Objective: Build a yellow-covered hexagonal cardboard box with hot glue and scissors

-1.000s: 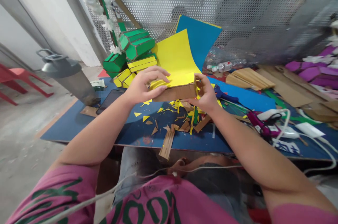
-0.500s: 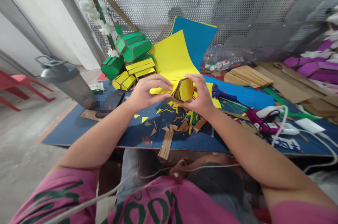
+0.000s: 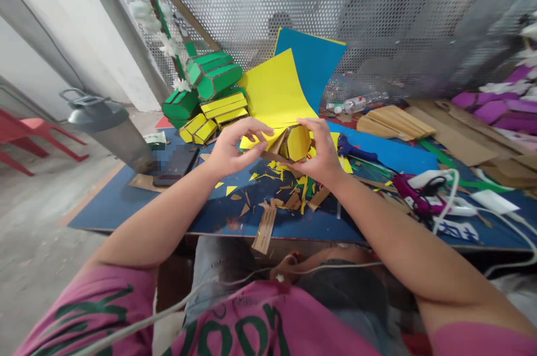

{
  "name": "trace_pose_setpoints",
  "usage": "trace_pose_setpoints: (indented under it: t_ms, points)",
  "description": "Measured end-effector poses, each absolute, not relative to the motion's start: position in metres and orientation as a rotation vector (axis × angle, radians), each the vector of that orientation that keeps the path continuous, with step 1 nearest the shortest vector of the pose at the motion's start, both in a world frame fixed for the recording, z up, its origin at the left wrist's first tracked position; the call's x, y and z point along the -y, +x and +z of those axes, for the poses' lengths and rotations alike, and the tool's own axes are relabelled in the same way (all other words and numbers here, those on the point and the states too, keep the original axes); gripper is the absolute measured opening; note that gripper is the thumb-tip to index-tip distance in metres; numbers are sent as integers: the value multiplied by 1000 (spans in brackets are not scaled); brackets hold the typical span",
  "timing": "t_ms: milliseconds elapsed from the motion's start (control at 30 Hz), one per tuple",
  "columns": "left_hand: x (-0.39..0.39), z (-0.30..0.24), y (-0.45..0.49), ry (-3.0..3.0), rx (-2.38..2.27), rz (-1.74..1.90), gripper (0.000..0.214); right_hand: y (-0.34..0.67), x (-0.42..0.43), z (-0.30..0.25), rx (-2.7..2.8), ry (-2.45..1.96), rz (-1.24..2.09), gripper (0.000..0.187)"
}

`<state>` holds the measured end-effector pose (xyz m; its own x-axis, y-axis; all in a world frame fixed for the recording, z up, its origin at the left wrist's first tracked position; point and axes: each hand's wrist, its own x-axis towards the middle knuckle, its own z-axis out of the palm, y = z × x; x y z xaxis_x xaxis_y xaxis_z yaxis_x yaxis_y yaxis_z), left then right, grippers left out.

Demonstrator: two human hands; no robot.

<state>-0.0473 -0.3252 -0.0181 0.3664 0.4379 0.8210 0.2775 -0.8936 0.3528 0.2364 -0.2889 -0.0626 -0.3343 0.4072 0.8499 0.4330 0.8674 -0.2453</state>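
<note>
Above the table, a faceted yellow cardboard piece (image 3: pixel 298 142) with bare brown edges is held between both my hands. My right hand (image 3: pixel 323 152) grips its right side, thumb below and fingertips on top. At its left end, where a yellow flap stands out from the body, my left hand (image 3: pixel 237 146) curls its fingers over the top with the thumb in front; the exact contact is partly hidden. A large yellow sheet (image 3: pixel 279 85) rises just behind the piece.
Yellow and brown scraps (image 3: pixel 289 194) litter the blue tabletop (image 3: pixel 138 205). To the left are a grey bottle (image 3: pixel 113 129), a phone (image 3: pixel 176 165), and green cardboard shapes (image 3: pixel 216 74). At right lie a blue glue gun (image 3: pixel 356 150), cables, and a purple device (image 3: pixel 413 194).
My left thumb has drawn slightly back from the piece's lower edge, and more of the flap's brown side shows. My right hand keeps its grip.
</note>
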Motion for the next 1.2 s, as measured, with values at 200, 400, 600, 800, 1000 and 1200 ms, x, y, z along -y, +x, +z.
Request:
trace_pose_setpoints:
  t_ms: [200, 400, 600, 800, 1000, 1200]
  points:
    - [319, -24, -43, 2552, -473, 1609, 24, 237, 290, -63, 1962, -652, -8, 107]
    - [320, -33, -38, 2585, -536, 1707, 23, 237, 291, -63, 1976, -670, 15, 105]
    - [327, -38, -34, 2485, -676, 1829, 28, 236, 291, -63, 1952, -668, -2, 105]
    - [324, -45, -32, 2545, -620, 1838, 33, 235, 290, -67, 1946, -690, -28, 106]
    - [319, -46, -35, 2728, -535, 1847, 49, 229, 294, -72, 1955, -699, 25, 105]
    - [318, -45, -38, 2699, -493, 1881, 63, 228, 295, -69, 1926, -664, 37, 100]
